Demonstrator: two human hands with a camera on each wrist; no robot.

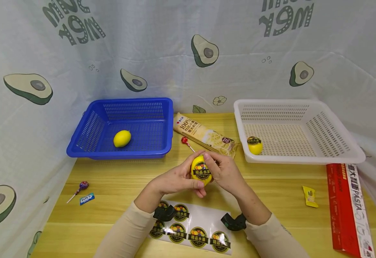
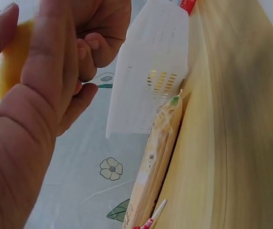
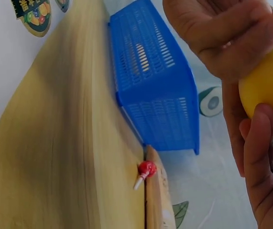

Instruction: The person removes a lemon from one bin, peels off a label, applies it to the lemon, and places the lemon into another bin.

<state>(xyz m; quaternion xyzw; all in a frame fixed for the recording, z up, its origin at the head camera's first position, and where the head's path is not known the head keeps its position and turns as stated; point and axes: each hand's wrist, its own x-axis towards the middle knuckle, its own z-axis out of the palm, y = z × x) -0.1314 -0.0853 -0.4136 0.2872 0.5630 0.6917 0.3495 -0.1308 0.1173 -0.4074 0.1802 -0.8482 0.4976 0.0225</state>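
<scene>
Between both hands, above the table, is a yellow lemon with a round black fruit sticker on its near side. My left hand grips it from the left, thumb along the lower edge. From the right, my right hand holds the same lemon, its thumb at the sticker's upper edge. Both wrist views show fingers around the lemon; the sticker hardly shows there. Below the forearms lies a white sticker sheet with several like stickers, partly covered by the left wrist and its black wrist strap.
At back left, a blue basket holds one plain lemon. A white basket at back right holds a stickered lemon. Between them lie a pasta packet and red lollipop. A red pasta box lies far right.
</scene>
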